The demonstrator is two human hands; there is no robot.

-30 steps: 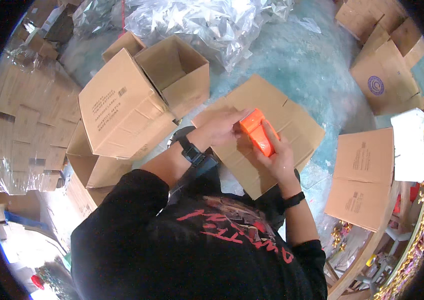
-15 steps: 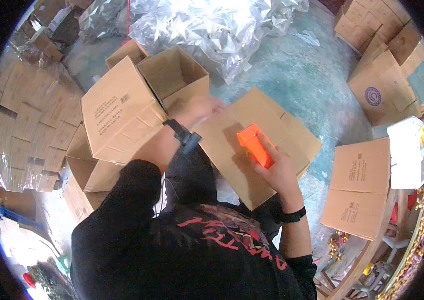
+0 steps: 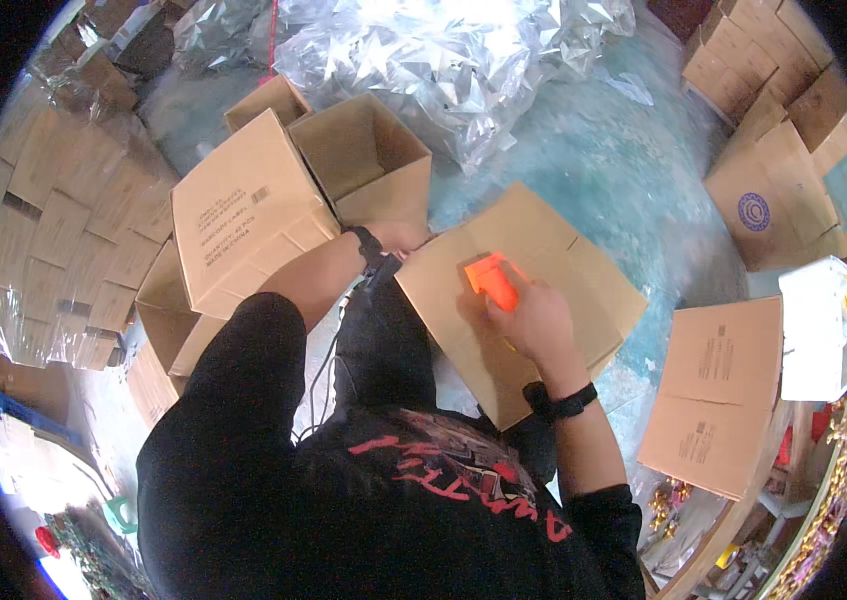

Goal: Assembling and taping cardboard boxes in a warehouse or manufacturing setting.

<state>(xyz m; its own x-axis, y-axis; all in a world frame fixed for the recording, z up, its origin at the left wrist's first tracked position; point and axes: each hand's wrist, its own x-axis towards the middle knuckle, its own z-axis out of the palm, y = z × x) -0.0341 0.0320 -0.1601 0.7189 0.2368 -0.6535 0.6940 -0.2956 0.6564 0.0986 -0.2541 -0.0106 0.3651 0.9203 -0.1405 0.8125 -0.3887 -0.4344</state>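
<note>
While a black shirt [image 3: 384, 530] with red lettering fills the nearest part of the view, a cardboard box [image 3: 584, 290] sits just beyond it, one corner turned toward the person. A dark trouser leg [image 3: 381, 350] shows beside its near left edge. The right hand [image 3: 542, 325], a dark band [image 3: 561, 402] at its wrist, is curled around an orange tool [image 3: 491, 272]. That tool is at the box's upper face, near the middle and a little toward the left corner; whether it touches the cardboard cannot be told. The left hand [image 3: 404, 237] is just beside the box's left corner. Its fingers are partly hidden, so whether they pinch the edge cannot be told.

Farther left, a closed carton [image 3: 254, 210] stands tilted, and an open carton [image 3: 359, 160] adjoins its right side, near the left hand. To the right, well apart from the box, another carton [image 3: 714, 395] stands beside a white container [image 3: 814, 335]. A wrapped stack of cartons [image 3: 59, 225] lines the far left. Beyond the bluish floor [image 3: 604, 165], silvery pieces lie heaped in clear plastic [image 3: 434, 70], with more cartons [image 3: 779, 185] at the upper right.
</note>
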